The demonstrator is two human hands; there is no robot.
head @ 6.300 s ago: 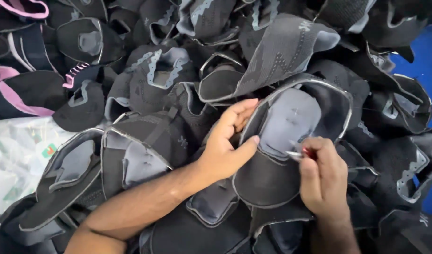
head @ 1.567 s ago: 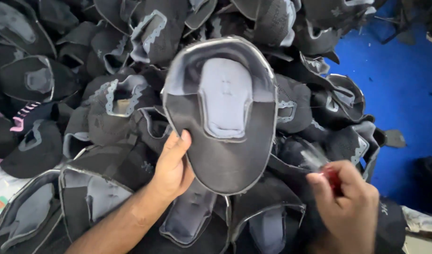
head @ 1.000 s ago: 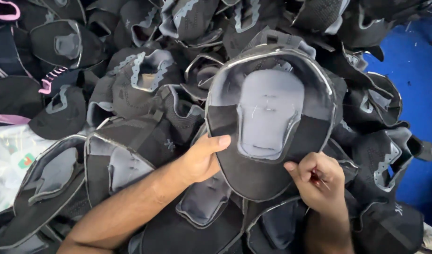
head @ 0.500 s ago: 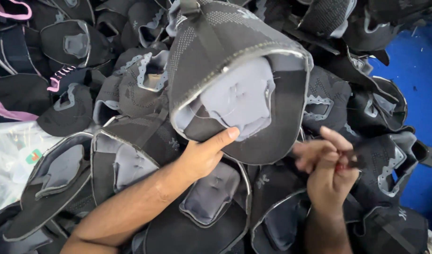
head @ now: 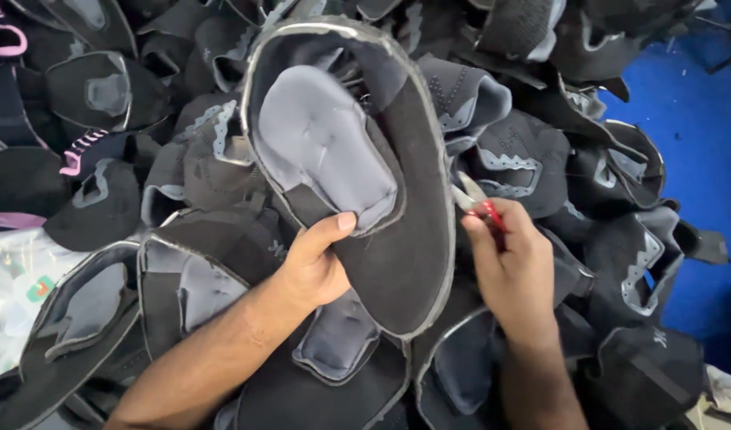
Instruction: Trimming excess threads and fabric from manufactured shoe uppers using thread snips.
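Background: blue floor (head: 699,143) at the right, a pile of black shoe uppers (head: 556,159) covering the rest.
Left hand (head: 313,267): closed on the lower edge of one shoe upper (head: 413,239), thumb on its grey lining (head: 325,151).
Right hand (head: 512,267): closed around small red-handled snips (head: 475,203), blades at the upper's right edge.
Upper: lifted above the pile, inner side toward the camera.
Far left: uppers with pink trim (head: 83,147).
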